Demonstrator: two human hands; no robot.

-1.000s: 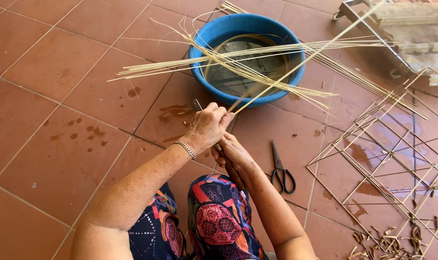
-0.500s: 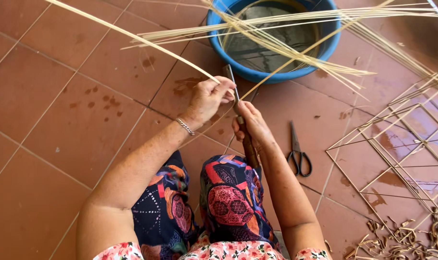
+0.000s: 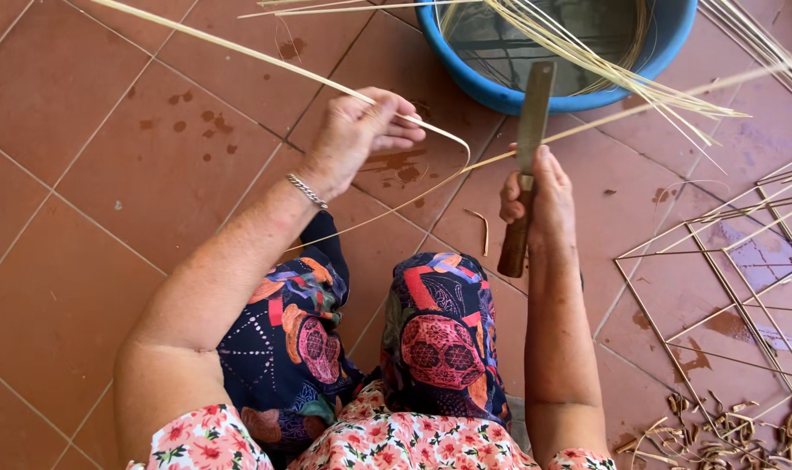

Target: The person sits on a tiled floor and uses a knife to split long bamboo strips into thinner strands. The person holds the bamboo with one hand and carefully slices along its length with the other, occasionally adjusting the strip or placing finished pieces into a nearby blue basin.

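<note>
My left hand (image 3: 361, 130) pinches a long pale reed strip (image 3: 239, 54) that runs up and to the left across the tiles. My right hand (image 3: 539, 200) grips a knife (image 3: 524, 165) by its brown wooden handle, the flat metal blade pointing up toward the blue tub (image 3: 500, 87). A second thin strip (image 3: 465, 170) curves from the left hand's fingers across to the blade. Both hands hover above my knees, which are covered in patterned cloth.
The blue tub holds water and several soaking reeds. A frame of thin reed sticks (image 3: 726, 261) lies on the wet tiles at right. Brown scraps (image 3: 726, 426) are heaped at lower right. A small curled shaving (image 3: 483, 228) lies between my hands.
My hands have drawn apart: the left pulled its strip out to the left, the right lifted the knife to the right. The view shifted, and the scissors at right are out of sight.
</note>
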